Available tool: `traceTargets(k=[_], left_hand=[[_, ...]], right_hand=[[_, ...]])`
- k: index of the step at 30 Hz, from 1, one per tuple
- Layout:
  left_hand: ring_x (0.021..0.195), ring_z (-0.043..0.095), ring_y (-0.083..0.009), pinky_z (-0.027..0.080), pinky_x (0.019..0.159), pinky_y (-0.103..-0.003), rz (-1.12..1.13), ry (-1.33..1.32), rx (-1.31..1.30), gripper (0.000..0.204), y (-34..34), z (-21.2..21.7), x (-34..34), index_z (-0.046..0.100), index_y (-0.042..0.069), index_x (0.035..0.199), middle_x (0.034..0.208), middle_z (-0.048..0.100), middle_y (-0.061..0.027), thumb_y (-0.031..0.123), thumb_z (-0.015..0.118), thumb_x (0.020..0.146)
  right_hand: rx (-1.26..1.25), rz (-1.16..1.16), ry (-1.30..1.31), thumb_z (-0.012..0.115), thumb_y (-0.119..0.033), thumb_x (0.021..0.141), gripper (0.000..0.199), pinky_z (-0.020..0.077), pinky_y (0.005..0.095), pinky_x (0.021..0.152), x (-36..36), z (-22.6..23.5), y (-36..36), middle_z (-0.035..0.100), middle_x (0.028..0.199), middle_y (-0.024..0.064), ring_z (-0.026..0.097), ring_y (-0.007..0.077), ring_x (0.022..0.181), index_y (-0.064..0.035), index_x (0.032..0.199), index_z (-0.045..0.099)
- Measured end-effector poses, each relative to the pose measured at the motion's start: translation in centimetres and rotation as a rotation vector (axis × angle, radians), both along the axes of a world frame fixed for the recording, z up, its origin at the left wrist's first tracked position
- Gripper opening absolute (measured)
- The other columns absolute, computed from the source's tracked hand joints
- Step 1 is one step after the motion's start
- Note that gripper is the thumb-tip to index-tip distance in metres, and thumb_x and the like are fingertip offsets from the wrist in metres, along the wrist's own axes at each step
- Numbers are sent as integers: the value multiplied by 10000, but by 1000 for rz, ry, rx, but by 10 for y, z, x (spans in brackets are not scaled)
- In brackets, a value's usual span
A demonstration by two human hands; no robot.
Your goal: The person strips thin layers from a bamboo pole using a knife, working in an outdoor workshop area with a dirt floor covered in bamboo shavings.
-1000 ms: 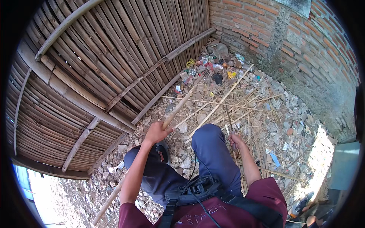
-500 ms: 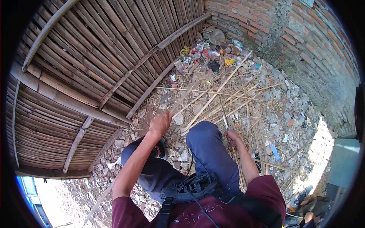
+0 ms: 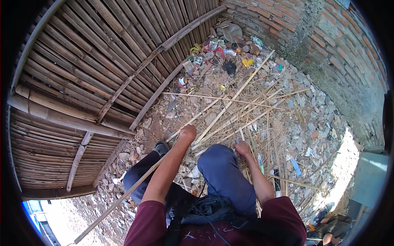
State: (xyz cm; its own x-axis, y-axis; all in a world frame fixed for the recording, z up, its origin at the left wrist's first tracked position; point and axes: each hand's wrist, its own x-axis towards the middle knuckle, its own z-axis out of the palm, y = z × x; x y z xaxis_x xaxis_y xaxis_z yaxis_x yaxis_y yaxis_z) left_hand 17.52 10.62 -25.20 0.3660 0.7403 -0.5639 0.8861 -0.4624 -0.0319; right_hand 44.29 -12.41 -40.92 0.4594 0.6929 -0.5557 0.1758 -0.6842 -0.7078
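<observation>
My left hand [image 3: 188,133] is closed in a fist round a long thin bamboo stick [image 3: 123,197]. The stick runs from the hand down to the lower left, past my left leg. My right hand [image 3: 243,147] rests by my right knee [image 3: 217,160], fingers closed round something small and pale whose kind I cannot tell. Both legs are in dark blue trousers, and a grey shoe [image 3: 161,146] shows by the left hand. Several pale bamboo strips [image 3: 234,100] lie fanned out on the ground just ahead of both hands.
A bamboo fence [image 3: 82,82] fills the left side and a brick wall [image 3: 328,49] the right. Coloured rubbish [image 3: 221,53] is piled in the far corner. The ground is stony rubble [image 3: 312,119]. Part of another person [image 3: 330,227] shows at the lower right.
The length of stick that stood out beyond my left hand is no longer seen. The left arm has stretched a little further forward. My right hand stays by the knee.
</observation>
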Motion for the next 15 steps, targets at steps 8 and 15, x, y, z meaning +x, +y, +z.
traceTargets(k=[8,15], left_hand=[[1126,732,-436,590,972,-522,13,-110,-67,357,0,-48,-9,776,-21,1109,1186,745,-272,202,508,1033],[1097,745,-432,611,918,-517,76,-142,-59,330,-4,-36,3,779,-14,1120,1169,757,-256,155,522,999]], right_hand=[[109,120,-106,719,-233,796,296,465,463,612,-31,22,14,603,653,131,530,233,582,43,750,622],[210,385,-223,663,-285,845,352,530,507,720,-36,53,65,679,775,287,723,370,770,62,900,684]])
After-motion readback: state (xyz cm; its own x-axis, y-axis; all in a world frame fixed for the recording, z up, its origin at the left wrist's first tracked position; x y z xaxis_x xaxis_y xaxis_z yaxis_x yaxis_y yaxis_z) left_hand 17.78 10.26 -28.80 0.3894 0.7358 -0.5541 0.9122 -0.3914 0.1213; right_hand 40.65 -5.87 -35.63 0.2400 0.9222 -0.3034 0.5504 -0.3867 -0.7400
